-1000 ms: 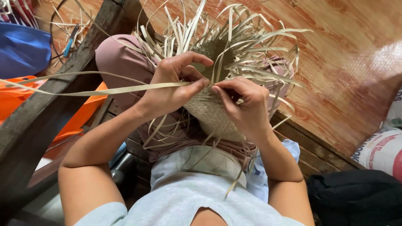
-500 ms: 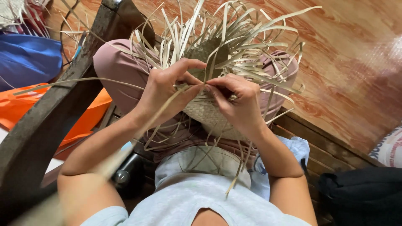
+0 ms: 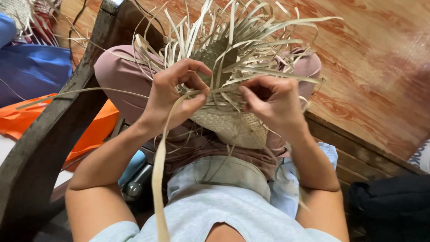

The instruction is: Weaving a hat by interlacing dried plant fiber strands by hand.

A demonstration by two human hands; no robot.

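Close in, left hand [image 3: 172,96]: thumb and fingers pinch one long pale strip [image 3: 157,170] where it meets the weave; the grip is closed on that strip.
Right hand [image 3: 273,101]: fingers curl in and pinch a short stretch of strip at the edge of the weave, opposite the left thumb; grip closed, though which single strand it holds is hard to make out.
Gap between the hands: narrow, the two sets of fingertips nearly meet over the woven edge.
Long strip: its long axis runs from the left pinch downward and toward the wearer's chest, leaving the picture at the bottom; the free end hangs on the left hand's side, so the left hand is the nearer one to it.
Woven piece [image 3: 228,123]: a half-made palm-leaf weave, tight plaiting below the hands, resting on the lap between both wrists.
Loose ends [image 3: 251,40]: many unwoven strips fan up and away from the hands, beyond the fingertips.
Lap: crossed legs in mauve trousers [image 3: 121,78] carry the weave; a light blue shirt [image 3: 215,206] shows nearer the camera.
Left side: a dark wooden chair arm [image 3: 49,134], with orange cloth [image 3: 89,130] and blue cloth [image 3: 36,67] beyond it.
Floor [image 3: 371,67]: reddish wood-grain, on the right and ahead.
Lower right: a dark bag [image 3: 394,206].
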